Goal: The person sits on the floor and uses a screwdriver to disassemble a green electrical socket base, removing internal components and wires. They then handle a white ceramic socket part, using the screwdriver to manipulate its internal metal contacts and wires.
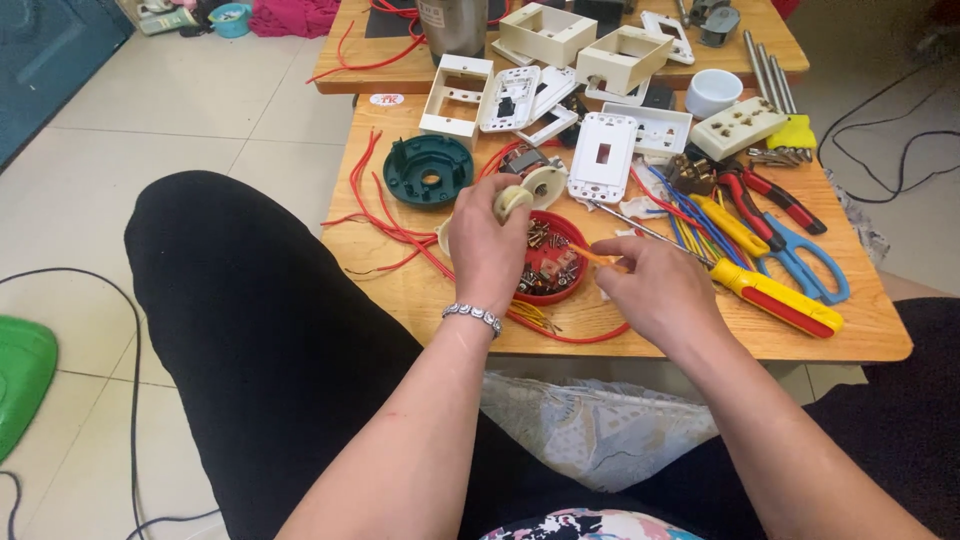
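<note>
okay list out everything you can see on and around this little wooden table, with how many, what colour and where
Wooden table: one, light brown, centre.
Round lid: one, red, holding small metal parts, between the hands.
Round housing: one, dark green, table's left.
Loose wires: several, red, left edge.
Switch plates and boxes: several, white and cream, far side.
Screwdriver: one, yellow and red, right.
Scissors: one pair, blue handles, right.
Pliers: one, red and black handles, right.
Cup: one, white, far right.
Left hand: holds a cream round part.
Right hand: fingers pinch a thin orange piece.
</note>
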